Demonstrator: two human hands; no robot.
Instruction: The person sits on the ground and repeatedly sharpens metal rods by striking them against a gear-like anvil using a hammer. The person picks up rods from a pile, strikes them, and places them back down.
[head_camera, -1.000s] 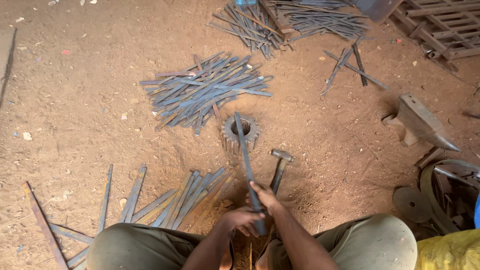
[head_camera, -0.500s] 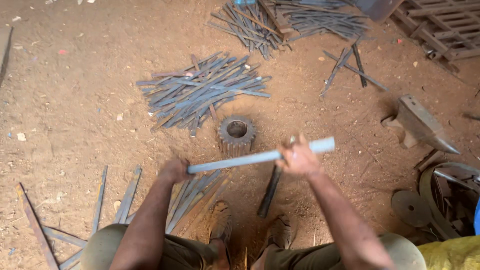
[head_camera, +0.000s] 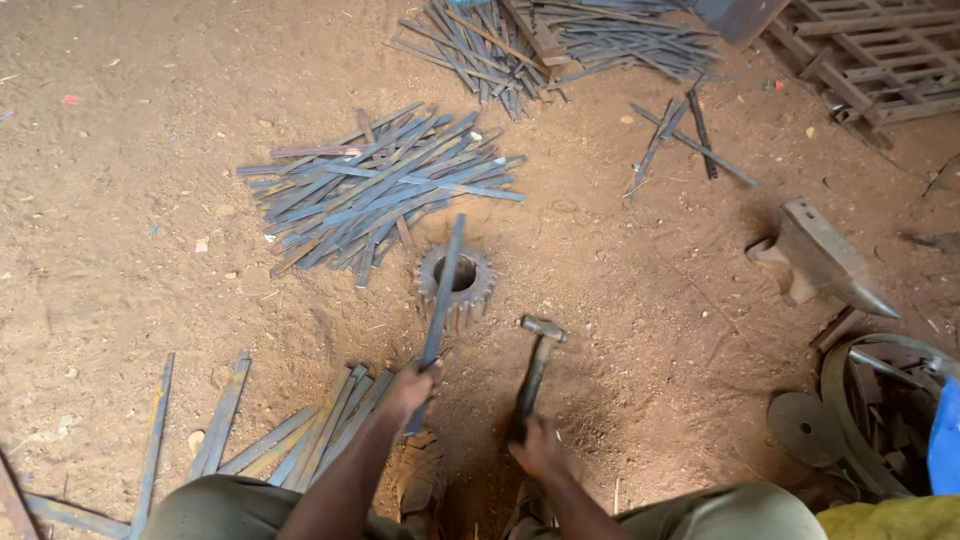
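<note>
My left hand (head_camera: 408, 384) grips the near end of a long flat metal bar (head_camera: 442, 296). The bar runs away from me, and its far end lies across a toothed metal gear ring (head_camera: 478, 288) half sunk in the dirt. My right hand (head_camera: 537, 449) closes on the handle of a hammer (head_camera: 534, 366) whose head rests on the ground just right of the ring. Both forearms reach out from between my knees.
A heap of flat metal strips (head_camera: 370, 185) lies beyond the ring, and more strips (head_camera: 300, 435) fan out by my left knee. Another pile (head_camera: 560, 35) sits at the top. An anvil (head_camera: 818, 255) stands to the right, with round metal parts (head_camera: 860, 400) near it.
The bar was held crosswise in both hands; now the left hand alone holds it pointing away onto the gear ring. The right hand has dropped to the hammer handle.
</note>
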